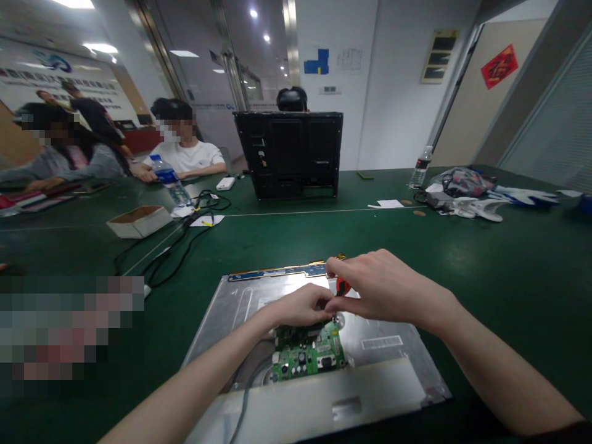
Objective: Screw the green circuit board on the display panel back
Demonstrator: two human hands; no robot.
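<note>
Green desk [467, 262], seam running across it. Metal panel [240, 305] laid flat at near edge. Black housing [291, 154] stood upright farther back. To left: open box [134, 229], dark cables [182, 262], blue-capped bottle [170, 180] seen tilted. To right: clear bottle [421, 165], white gloves [478, 208] heaped beside plastic bag [465, 182]. White paper [390, 204] noted between.

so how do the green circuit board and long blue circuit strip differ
The green circuit board is broad; the long blue circuit strip is narrow. The board sits nearer the middle of the silver metal panel, the strip along its far edge. Both lie flat.
</note>
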